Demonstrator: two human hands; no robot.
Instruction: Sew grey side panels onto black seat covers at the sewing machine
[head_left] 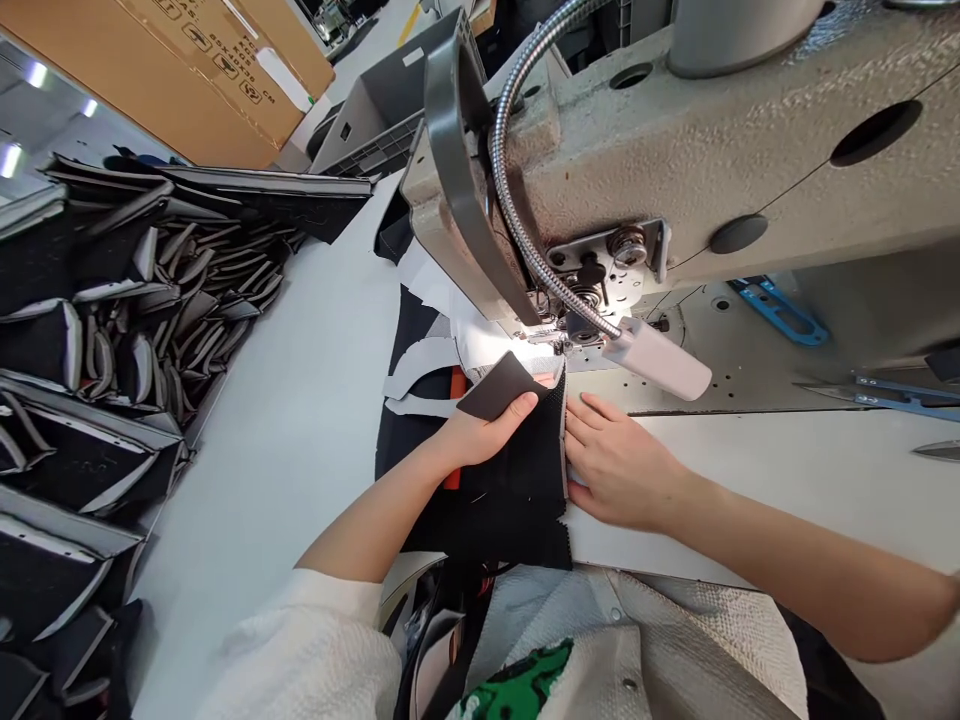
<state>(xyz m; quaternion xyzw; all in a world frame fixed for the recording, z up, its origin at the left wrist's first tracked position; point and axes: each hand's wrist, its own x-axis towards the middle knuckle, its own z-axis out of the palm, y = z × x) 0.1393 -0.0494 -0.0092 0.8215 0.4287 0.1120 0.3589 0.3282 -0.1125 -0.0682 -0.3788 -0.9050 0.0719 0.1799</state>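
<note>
Guiding black fabric [510,510] at the sewing machine [622,170] apparently requires edge alignment, left hand [484,436] pinching gray flap [496,387] at 7 o'clock, right hand [626,465] flat at 5 o'clock.

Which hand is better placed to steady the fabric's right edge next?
Probably the right hand: its fingers lie along that edge of the black fabric, while the left hand holds the grey flap.

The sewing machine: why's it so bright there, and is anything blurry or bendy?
Head view: glare, probably from the small lamp, washes out the white material; head view: the black fabric looks too dark for much detail; head view: the cardboard box leans, maybe from a tilted camera; head view: left hand and right hand look fairly sharp.
</note>
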